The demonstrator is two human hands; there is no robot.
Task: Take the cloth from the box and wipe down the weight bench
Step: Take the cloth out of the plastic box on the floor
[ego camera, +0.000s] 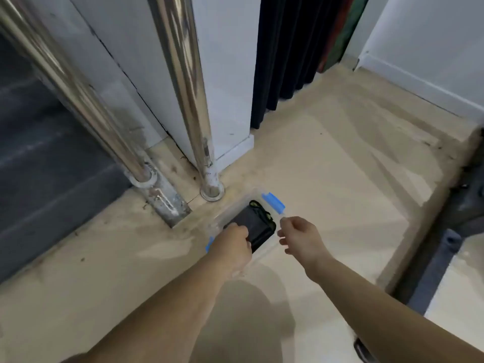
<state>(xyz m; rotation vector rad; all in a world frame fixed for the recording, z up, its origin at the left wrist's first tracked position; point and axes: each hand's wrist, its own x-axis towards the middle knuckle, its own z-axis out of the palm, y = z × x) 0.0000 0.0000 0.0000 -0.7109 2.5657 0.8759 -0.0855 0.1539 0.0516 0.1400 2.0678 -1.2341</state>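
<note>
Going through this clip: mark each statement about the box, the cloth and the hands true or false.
1. The box sits on the floor near the foot of a shiny metal post. True.
2. The left hand grips the dark cloth. True.
3. The box has red latches. False: the latch is blue.
4. The cloth lies on the floor outside the box. False: it is inside the box.
5. The right hand holds the cloth. False: it is beside the box's right edge, off the cloth.
</note>
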